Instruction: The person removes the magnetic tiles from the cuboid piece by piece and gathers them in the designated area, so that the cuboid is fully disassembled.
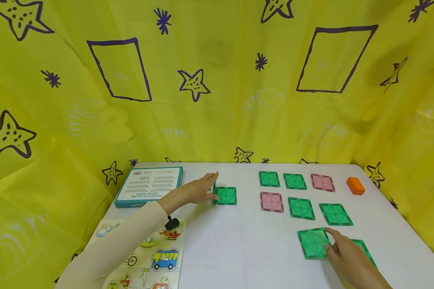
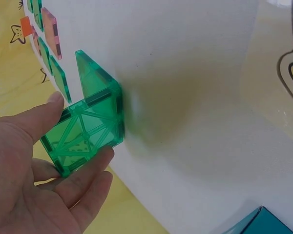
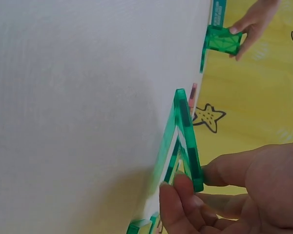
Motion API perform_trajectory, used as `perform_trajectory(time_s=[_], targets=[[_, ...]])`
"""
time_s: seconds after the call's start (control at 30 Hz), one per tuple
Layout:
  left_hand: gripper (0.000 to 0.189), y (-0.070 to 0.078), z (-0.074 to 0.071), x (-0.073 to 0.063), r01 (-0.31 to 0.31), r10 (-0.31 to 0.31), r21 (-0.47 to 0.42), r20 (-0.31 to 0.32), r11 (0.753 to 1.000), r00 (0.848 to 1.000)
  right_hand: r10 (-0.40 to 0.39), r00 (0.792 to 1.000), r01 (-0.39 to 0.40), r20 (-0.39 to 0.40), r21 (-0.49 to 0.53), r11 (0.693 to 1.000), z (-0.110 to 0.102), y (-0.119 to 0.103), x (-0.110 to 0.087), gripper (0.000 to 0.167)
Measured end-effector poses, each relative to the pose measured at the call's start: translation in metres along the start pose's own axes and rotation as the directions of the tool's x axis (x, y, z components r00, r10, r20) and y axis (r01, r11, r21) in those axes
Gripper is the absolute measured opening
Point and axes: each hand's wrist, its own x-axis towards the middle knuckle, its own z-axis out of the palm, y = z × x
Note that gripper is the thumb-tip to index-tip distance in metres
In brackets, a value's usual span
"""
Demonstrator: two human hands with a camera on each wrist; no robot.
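Observation:
My left hand (image 1: 199, 188) holds a see-through green square tile (image 2: 83, 129) on edge between thumb and fingers. One edge of it meets a second green tile (image 1: 227, 196) that lies flat on the white table. At the lower right, my right hand (image 1: 352, 259) pinches another green square tile (image 1: 312, 243) by its side, thumb against fingers, tilted off the table. In the right wrist view this pinched tile (image 3: 190, 146) forms a narrow wedge with a green tile behind it; whether they touch I cannot tell. Part of one more green tile (image 1: 364, 251) shows beside the right hand.
Several green tiles (image 1: 301, 208) and two pink tiles (image 1: 272, 201) lie flat on the right, with an orange block (image 1: 355, 186) beyond. On the left are a teal-edged box (image 1: 150, 184) and a picture puzzle board (image 1: 173, 267). A yellow curtain (image 1: 217, 120) surrounds the table.

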Motion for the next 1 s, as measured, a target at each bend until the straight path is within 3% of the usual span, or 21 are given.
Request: perform_trajectory(time_s=[0.27,0.4,0.73,1.0], targets=[[0.088,-0.001,0.0,0.0,-0.007,0.007,0.008,-0.003,1.0,1.0,0.091,0.985,-0.096,0.146,0.026,0.995,0.009,0.005,0.004,0.061],[0.087,0.001,-0.001,-0.001,-0.001,0.001,-0.008,-0.002,1.0,1.0,0.109,0.979,-0.115,0.171,0.023,0.993,0.01,0.005,0.006,0.063],[0.087,0.005,-0.002,-0.001,0.009,-0.009,0.0,-0.007,1.0,1.0,0.025,0.989,-0.018,0.145,-0.045,0.999,-0.005,-0.01,0.014,0.069],[0.086,0.007,-0.001,-0.001,0.016,-0.016,-0.002,-0.006,1.0,1.0,-0.098,0.988,0.11,0.122,-0.102,0.989,-0.015,-0.05,0.044,0.079]])
